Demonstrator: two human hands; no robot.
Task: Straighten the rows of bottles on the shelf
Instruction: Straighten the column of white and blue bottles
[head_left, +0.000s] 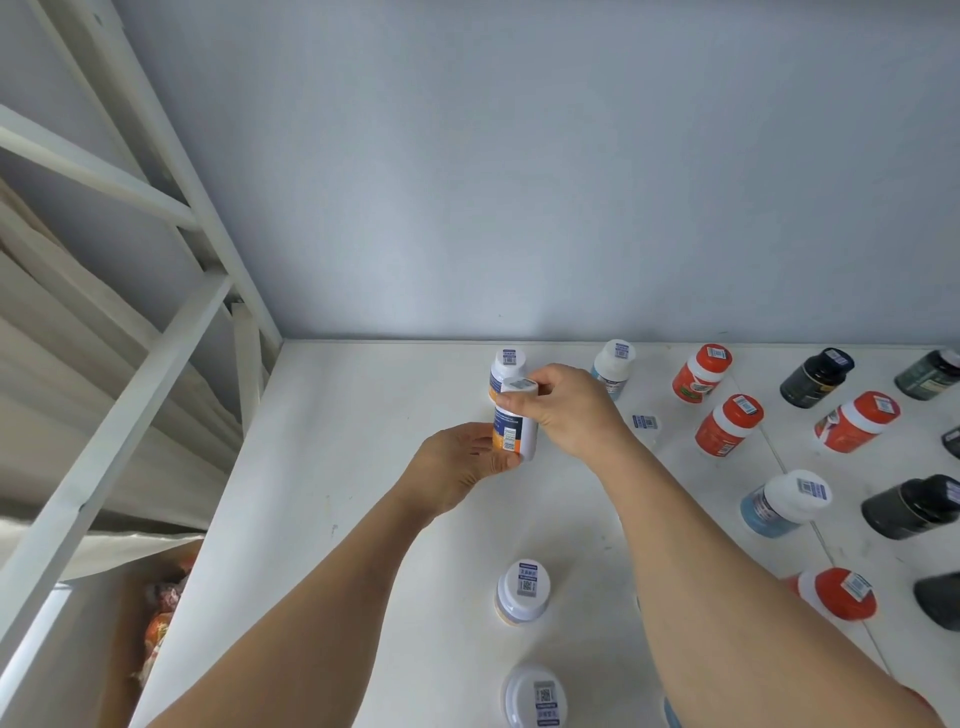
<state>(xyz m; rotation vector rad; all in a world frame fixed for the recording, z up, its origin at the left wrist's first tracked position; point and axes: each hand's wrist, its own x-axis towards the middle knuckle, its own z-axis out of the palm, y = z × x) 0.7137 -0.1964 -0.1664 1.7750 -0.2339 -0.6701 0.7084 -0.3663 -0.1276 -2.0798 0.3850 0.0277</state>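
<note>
Head view: capped bottles scattered on shelf (363, 467), contents unseen. Left hand (457, 467) cups white bottle (515, 423) base; right hand (566, 405) pinches cap.

Pale grey-blue wall (519, 171) at far side, white slatted frame (130, 338) at left, even soft light.

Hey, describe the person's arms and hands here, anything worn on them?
Both forearms are bare up to the frame edge. The left hand and right hand wear no gloves, rings, watch or bracelet that shows. A sliver of red shows by the right arm at the frame's bottom corner.
</note>
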